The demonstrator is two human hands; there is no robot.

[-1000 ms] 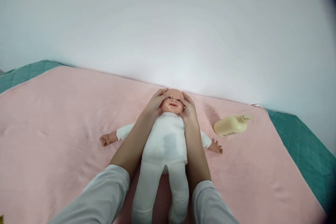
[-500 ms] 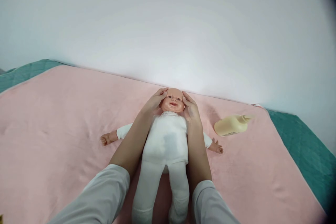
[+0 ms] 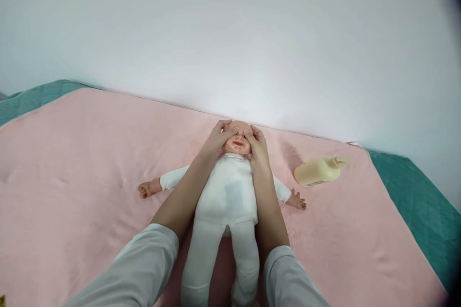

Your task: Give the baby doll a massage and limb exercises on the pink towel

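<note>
A baby doll (image 3: 226,192) in a white top and white leggings lies on its back, arms spread out to both sides. My left hand (image 3: 220,135) is wrapped round one side of its head, fingers at the temple and thumb across the eye area. On the other side of the head, my right hand (image 3: 259,145) mirrors this, its thumb resting at the inner corner of the other eye. Both thumbs cover the doll's eyes; its nose and mouth show between them. My forearms run along either side of the doll's body, over its upper arms.
The doll lies on a pink blanket (image 3: 90,177) spread over a green quilted cover (image 3: 418,201). A pale yellow pump bottle (image 3: 317,171) lies on its side to the right. A white wall (image 3: 230,33) rises directly behind the doll's head.
Both thumbs have slid inward from the doll's temples to over its eyes, near the nose. The doll and the bottle have stayed in place.
</note>
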